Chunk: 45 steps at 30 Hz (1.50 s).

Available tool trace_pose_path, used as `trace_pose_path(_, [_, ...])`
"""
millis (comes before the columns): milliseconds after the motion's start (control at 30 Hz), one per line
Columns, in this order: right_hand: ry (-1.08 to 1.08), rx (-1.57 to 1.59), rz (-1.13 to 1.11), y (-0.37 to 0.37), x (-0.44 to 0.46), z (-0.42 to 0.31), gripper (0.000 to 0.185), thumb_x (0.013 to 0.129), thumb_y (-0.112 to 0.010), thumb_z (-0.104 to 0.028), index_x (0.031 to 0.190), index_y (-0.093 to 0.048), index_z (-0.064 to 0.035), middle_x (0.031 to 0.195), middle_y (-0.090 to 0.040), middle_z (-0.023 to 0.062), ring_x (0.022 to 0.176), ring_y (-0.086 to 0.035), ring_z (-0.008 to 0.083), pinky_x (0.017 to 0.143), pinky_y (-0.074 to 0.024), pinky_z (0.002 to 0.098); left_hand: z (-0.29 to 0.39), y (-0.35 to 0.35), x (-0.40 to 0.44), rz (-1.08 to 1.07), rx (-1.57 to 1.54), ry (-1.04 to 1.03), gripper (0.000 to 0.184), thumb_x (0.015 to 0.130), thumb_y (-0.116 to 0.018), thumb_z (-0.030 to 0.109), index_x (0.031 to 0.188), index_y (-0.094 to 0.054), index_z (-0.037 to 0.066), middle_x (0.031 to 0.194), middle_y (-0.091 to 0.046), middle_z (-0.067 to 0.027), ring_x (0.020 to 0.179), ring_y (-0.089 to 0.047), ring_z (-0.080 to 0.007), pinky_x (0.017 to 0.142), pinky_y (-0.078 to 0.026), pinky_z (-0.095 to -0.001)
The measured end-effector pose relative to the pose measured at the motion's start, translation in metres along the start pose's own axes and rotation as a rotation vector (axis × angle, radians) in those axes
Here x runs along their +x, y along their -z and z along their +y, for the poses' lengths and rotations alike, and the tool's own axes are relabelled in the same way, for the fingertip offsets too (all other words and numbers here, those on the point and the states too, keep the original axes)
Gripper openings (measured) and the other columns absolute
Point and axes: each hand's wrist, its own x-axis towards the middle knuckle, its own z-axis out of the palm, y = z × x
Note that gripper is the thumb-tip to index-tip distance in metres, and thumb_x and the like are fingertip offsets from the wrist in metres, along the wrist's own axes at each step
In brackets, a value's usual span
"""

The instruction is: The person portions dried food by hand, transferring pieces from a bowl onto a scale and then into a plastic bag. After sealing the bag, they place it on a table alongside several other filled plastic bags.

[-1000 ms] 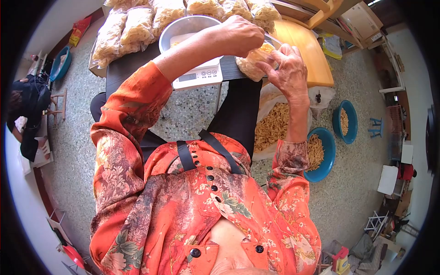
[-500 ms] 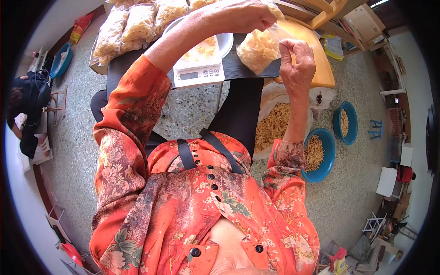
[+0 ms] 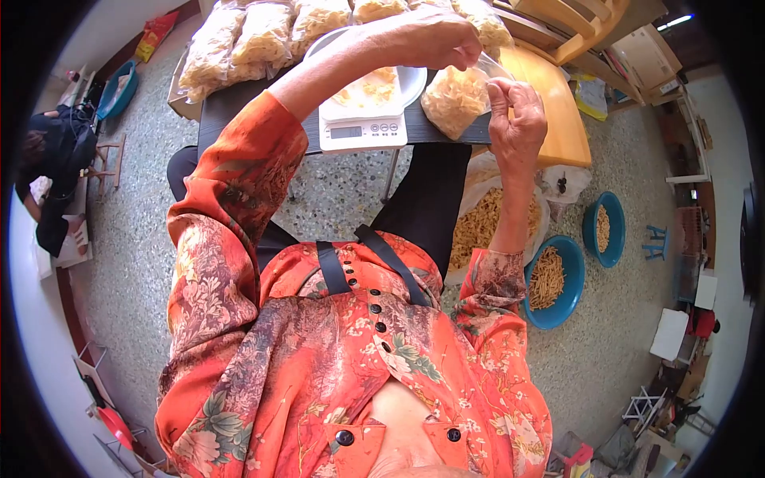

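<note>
A clear bag of pale dried strips rests on the dark table, its upper edge raised between my hands. My left hand reaches across above the scale, fingers closed on the bag's top edge. On the other side of the opening, my right hand pinches the same edge between thumb and fingers. Left of the bag stands a white kitchen scale bearing a pale container with some strips in it. My left forearm partly hides a white bowl behind it.
Filled bags line the table's far side. A wooden chair is at the right. Below it are a large open sack of dried pieces and blue basins. Another person is at far left.
Both hands have moved apart from the bag's body and now hold its upper edge. The bag, earlier tilted up by my right hand, sits on the table. My left forearm has shifted forward, uncovering the container.
</note>
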Motion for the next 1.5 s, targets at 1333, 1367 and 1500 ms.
trace_pose_path(1333, [-0.121, -0.014, 0.181, -0.023, -0.022, -0.03, 0.01, 0.088, -0.075, -0.011, 0.085, -0.069, -0.0029, 0.085, -0.068, 0.0083, 0.079, -0.064, 0.0271, 0.073, -0.0516, 0.0379, -0.021, -0.05, -0.082, -0.087, 0.204, 0.502, 0.024, 0.07, -0.081, 0.012, 0.089, -0.069, 0.008, 0.102, -0.067, -0.0114, 0.095, -0.065, -0.0327, 0.082, -0.052, -0.044])
trace_pose_path(1367, [-0.099, -0.015, 0.181, -0.023, -0.022, -0.031, 0.011, 0.088, -0.075, -0.012, 0.085, -0.069, -0.0028, 0.084, -0.068, 0.0084, 0.079, -0.064, 0.0272, 0.073, -0.0515, 0.038, -0.021, -0.049, -0.08, -0.112, 0.18, 0.576, 0.022, 0.07, -0.08, 0.01, 0.089, -0.069, 0.008, 0.102, -0.067, -0.0117, 0.096, -0.065, -0.0329, 0.083, -0.052, -0.0434])
trace_pose_path(1500, [-0.08, -0.044, 0.176, -0.02, -0.022, -0.035, 0.012, 0.087, -0.076, -0.012, 0.085, -0.069, -0.003, 0.083, -0.067, 0.0091, 0.079, -0.063, 0.0277, 0.073, -0.0511, 0.0387, -0.04, -0.054, -0.095, 0.059, 0.146, 0.505, 0.022, 0.072, -0.076, 0.006, 0.092, -0.07, 0.007, 0.093, -0.069, -0.0131, 0.091, -0.066, -0.0337, 0.082, -0.053, -0.0424])
